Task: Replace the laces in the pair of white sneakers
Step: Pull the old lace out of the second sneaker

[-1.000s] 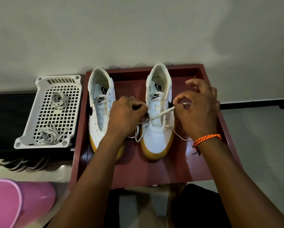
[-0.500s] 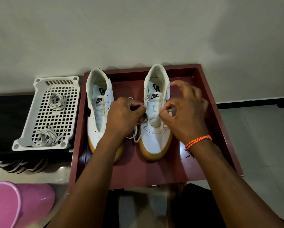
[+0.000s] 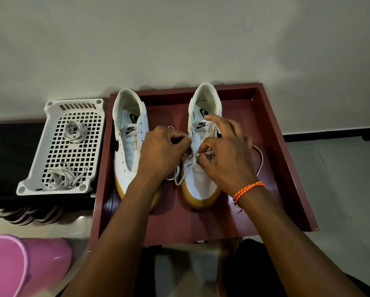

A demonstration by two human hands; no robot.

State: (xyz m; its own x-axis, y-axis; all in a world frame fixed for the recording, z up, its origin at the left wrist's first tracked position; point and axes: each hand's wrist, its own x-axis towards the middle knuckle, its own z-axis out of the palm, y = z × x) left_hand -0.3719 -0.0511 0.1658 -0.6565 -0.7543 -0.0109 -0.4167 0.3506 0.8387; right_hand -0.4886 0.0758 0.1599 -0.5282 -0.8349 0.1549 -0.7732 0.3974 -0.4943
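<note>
Nearest the camera, two bare forearms reach forward over the dark red wooden tray with raised edges [image 3: 272, 133], the right one wearing an orange braided wristband [image 3: 248, 189]. The left hand [image 3: 160, 151] is curled closed with thumb and forefinger pinching one end of the flat white lace [image 3: 259, 159] at the inner edge of the shoe; the right hand [image 3: 227, 155] pinches the lace's other run over the eyelets, its forefinger lifted and pointing at the tongue. Both work on the right-hand white leather sneaker with a tan gum sole [image 3: 201, 185], which lies toe toward the person and heel toward the wall, its long axis running straight away from the hands, so the next eyelets lie just beyond the fingertips, and the right hand is nearer to them. A slack loop of lace trails right of that hand onto the tray. The left-hand matching white sneaker [image 3: 128, 151] stands beside it with no lace visible. Further left, a white perforated plastic basket [image 3: 51, 168] holds two bundles of pale laces [image 3: 75, 130]. A second ago the right hand was held out to the side, drawing the lace taut; now it has returned to the eyelets, and the lace hangs loose.
</note>
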